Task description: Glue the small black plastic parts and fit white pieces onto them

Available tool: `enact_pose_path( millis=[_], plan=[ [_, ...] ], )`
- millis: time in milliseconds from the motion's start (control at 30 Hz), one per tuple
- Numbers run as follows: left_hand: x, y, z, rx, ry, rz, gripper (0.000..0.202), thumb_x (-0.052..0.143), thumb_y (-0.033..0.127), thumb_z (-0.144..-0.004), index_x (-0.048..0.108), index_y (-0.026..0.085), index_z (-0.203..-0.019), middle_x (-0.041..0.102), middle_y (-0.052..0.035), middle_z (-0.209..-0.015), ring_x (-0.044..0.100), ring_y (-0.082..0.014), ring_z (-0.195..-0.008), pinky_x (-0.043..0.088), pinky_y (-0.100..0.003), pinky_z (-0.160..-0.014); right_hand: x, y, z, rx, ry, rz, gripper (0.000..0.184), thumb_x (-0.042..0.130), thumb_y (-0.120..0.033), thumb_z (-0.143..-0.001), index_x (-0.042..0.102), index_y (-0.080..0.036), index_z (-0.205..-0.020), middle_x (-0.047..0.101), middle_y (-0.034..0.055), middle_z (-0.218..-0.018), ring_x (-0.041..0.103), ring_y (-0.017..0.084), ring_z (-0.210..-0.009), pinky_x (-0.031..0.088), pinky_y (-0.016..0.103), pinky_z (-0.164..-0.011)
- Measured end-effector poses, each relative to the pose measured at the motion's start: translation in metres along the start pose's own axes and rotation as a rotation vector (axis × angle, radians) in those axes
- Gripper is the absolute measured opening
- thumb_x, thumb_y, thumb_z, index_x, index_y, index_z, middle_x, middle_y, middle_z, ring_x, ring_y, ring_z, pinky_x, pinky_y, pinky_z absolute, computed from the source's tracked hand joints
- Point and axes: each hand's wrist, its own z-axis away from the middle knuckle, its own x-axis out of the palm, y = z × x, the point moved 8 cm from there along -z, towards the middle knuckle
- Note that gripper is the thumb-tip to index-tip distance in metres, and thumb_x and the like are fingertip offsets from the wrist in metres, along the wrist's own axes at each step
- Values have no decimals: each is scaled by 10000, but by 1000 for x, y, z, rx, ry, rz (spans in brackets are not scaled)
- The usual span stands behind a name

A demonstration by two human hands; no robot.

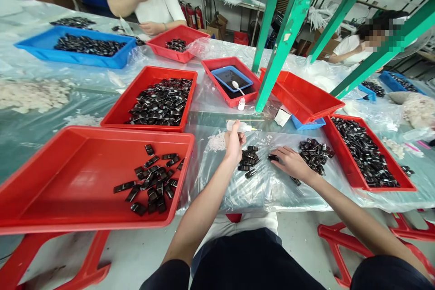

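My left hand (234, 142) is closed around a clear squeeze bottle (242, 126) whose thin needle tip points right. Just below it lies a small pile of shiny black plastic pieces (249, 158) on the plastic-covered table. To the right, my right hand (288, 161) has its fingers closed on one black plastic piece (273, 157), low over the sheet. A second, larger pile of the same pieces (314, 154) sits beyond the right hand, partly hidden by it. Tiny whitish bits (217, 141) are scattered left of the bottle.
A large red tray (78, 167) with some black pieces stands at left. Fuller red trays (149, 127) (369, 188) flank the work area. Behind are a blue tray holding a spoon (234, 84), a small white bottle (241, 103) and green posts (272, 63). A co-worker (159, 0) sits across.
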Motion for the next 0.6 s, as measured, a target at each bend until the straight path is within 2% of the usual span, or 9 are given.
enact_pose_path(
  millis=[167,267,400,500,600],
  plan=[
    [-2,-2,-2,2,-5,2,564,821,622,-768,481,186,-654,396,63,-540,347,-37,-449,239,-193,-435,-2,0,0,19,-16,87,254,530,-250,-1045,735,-152,-1159,759,146,-1117,698,326,-1086,528,435,-936],
    [-2,-1,0,1,-1,8,560,816,615,-778,483,185,-646,398,59,-537,349,-39,-446,242,-198,-434,-6,1,3,2,-23,60,246,554,-308,-1057,739,-179,-1154,775,128,-1115,698,317,-1076,521,429,-928],
    [0,1,2,0,9,15,553,812,597,-796,475,187,-639,394,58,-527,345,-40,-437,239,-202,-431,-12,8,9,26,-22,-7,231,589,-382,-1047,743,-209,-1047,790,110,-1046,706,310,-1021,513,420,-901],
    [1,3,3,-15,22,16,571,813,610,-799,463,189,-636,378,62,-521,334,-38,-435,236,-200,-428,-17,15,8,72,-15,-55,272,537,-409,-1069,726,-215,-1042,788,106,-1018,721,302,-986,507,400,-888],
    [1,3,3,-26,30,17,589,810,627,-802,454,190,-632,361,65,-526,322,-36,-433,232,-198,-422,-24,24,-2,133,39,-124,338,415,-406,-1105,696,-219,-1099,781,111,-1046,729,281,-953,500,367,-841]
  ],
)
